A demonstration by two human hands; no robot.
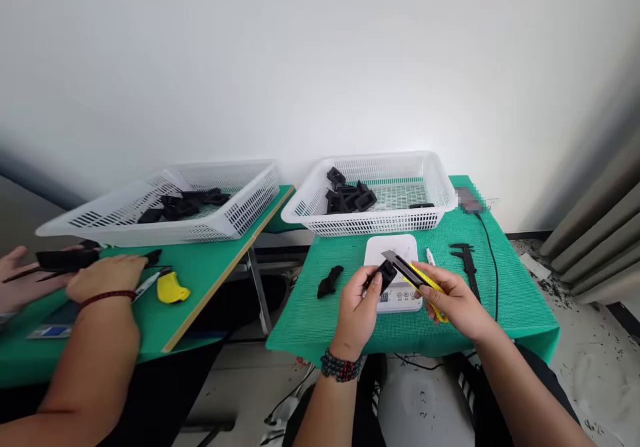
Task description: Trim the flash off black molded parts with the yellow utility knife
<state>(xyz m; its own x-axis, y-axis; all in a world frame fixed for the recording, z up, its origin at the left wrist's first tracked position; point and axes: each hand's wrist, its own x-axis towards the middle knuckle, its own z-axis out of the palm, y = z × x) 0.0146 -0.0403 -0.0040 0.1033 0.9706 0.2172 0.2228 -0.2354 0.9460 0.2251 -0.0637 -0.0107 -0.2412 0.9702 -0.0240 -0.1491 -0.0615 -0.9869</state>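
Fingers of my left hand (361, 303) are closed around a small black plastic part (386, 272). My right hand (453, 297) grips a yellow utility knife (434, 285), its blade (395, 257) extended and pointing left, right by the black part; whether the edge touches it I cannot tell. Both hands are above a white digital scale (400, 305), which they partly cover. A second black part (330, 282) lies on the green cloth to the left of the scale.
Behind the scale stands a white basket (370, 225) with several black parts (350, 195). Black calipers (467, 267), a white marker (430, 256) and a cable (493, 253) lie at right. On the left table are a co-worker's hand (106, 277), another basket (240, 220) and a yellow object (171, 288).
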